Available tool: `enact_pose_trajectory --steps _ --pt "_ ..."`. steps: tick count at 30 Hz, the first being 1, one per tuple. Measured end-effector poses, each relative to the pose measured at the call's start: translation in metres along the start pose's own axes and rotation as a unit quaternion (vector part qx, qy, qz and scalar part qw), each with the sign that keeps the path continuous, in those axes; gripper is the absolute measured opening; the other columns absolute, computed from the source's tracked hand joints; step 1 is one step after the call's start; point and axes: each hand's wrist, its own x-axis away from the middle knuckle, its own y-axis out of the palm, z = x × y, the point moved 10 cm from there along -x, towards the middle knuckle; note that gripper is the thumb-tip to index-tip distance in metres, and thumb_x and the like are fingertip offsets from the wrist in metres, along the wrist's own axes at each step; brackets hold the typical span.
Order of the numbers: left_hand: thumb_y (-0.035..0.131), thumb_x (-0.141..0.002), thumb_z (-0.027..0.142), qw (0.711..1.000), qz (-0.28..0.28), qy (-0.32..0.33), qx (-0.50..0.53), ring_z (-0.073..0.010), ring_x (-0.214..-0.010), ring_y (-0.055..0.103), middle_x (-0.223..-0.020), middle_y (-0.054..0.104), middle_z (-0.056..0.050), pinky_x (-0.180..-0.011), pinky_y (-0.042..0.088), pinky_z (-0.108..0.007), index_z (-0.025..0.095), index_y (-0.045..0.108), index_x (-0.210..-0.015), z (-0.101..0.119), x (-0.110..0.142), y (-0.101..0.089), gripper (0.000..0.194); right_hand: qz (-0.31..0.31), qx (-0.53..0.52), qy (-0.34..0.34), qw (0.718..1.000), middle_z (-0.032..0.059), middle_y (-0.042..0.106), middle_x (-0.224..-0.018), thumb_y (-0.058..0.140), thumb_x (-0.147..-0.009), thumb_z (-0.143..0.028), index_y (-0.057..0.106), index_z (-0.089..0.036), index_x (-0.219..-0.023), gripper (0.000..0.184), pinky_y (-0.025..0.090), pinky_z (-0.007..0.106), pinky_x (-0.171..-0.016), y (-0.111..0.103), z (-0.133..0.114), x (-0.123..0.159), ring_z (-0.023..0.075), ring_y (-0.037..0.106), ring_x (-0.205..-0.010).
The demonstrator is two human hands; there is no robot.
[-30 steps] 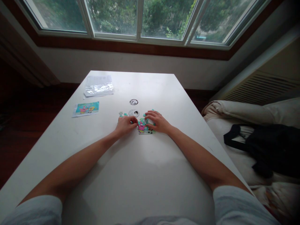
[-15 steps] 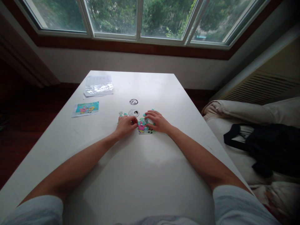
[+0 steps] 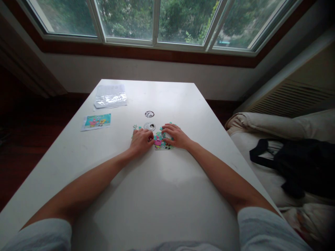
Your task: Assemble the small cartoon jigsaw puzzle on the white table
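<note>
A partly joined jigsaw puzzle (image 3: 158, 143) with a pink cartoon figure lies on the white table. My left hand (image 3: 141, 142) is at its left edge, thumb and forefinger curled together in a pinch; whatever they hold is too small or hidden to make out. Across the puzzle's right side rests my right hand (image 3: 178, 136), fingers spread and covering part of the picture. Loose puzzle pieces (image 3: 135, 127) lie just beyond my left hand, some partly hidden by it. More teal pieces show behind the right fingers.
Two round dark-and-silver items (image 3: 149, 114) (image 3: 146, 126) lie beyond the puzzle. On the left are a picture sheet (image 3: 97, 121) with the cartoon figures and a clear plastic bag (image 3: 110, 97) over paper. Right of the table (image 3: 162, 195), dark cloth (image 3: 300, 164) lies on a pale sofa.
My left fingers have shifted slightly and curled back a little at the puzzle's left edge. The right hand has stayed in place.
</note>
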Motion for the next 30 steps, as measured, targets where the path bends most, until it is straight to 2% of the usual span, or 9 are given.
enact_pose_trajectory --steps 7,12,19,25,30 --pt "0.062 -0.089 0.027 1.000 -0.004 0.005 0.004 -0.0266 -0.096 0.058 -0.092 0.071 -0.006 -0.091 0.035 -0.043 0.024 0.069 -0.085 0.000 -0.001 0.002 0.008 0.000 -0.004 0.001 1.000 0.0100 0.062 -0.140 0.067 -0.091 -0.039 0.067 -0.027 -0.121 0.032 0.037 0.055 -0.117 -0.001 -0.001 -0.001 0.0307 0.047 -0.140" --pt "0.062 -0.091 0.028 0.999 -0.014 0.031 0.000 -0.0265 -0.098 0.057 -0.094 0.073 -0.005 -0.092 0.035 -0.044 0.026 0.074 -0.089 -0.004 -0.001 0.004 0.012 -0.001 -0.004 0.004 1.000 0.0104 0.062 -0.140 0.067 -0.091 -0.039 0.067 -0.026 -0.121 0.033 0.037 0.054 -0.117 -0.001 -0.001 0.000 0.0303 0.046 -0.140" --pt "0.057 -0.095 0.027 0.999 0.009 0.045 -0.003 -0.0259 -0.101 0.058 -0.103 0.074 -0.006 -0.093 0.037 -0.043 0.027 0.076 -0.096 -0.017 0.001 -0.008 0.020 0.001 -0.016 0.004 1.000 0.0096 0.062 -0.140 0.064 -0.093 -0.041 0.066 -0.027 -0.124 0.034 0.039 0.055 -0.116 -0.002 0.000 0.000 0.0299 0.048 -0.139" --pt "0.060 -0.094 0.032 0.998 0.000 0.062 -0.009 -0.0269 -0.103 0.056 -0.106 0.072 -0.007 -0.095 0.039 -0.043 0.027 0.076 -0.100 -0.020 0.002 -0.009 0.018 0.082 -0.007 0.042 0.996 0.0076 0.068 -0.130 0.052 -0.100 -0.033 0.070 -0.027 -0.112 0.023 0.045 0.053 -0.111 -0.021 0.015 0.004 0.0275 0.055 -0.130" --pt "0.064 -0.090 0.038 0.995 -0.004 0.090 -0.028 -0.0301 -0.120 0.051 -0.127 0.063 -0.009 -0.103 0.039 -0.046 0.028 0.071 -0.115 -0.017 0.003 -0.008 0.028 0.163 0.002 0.109 0.981 0.0076 0.072 -0.118 0.054 -0.097 -0.029 0.072 -0.025 -0.101 0.018 0.047 0.053 -0.106 -0.039 0.048 0.015 0.0283 0.060 -0.119"
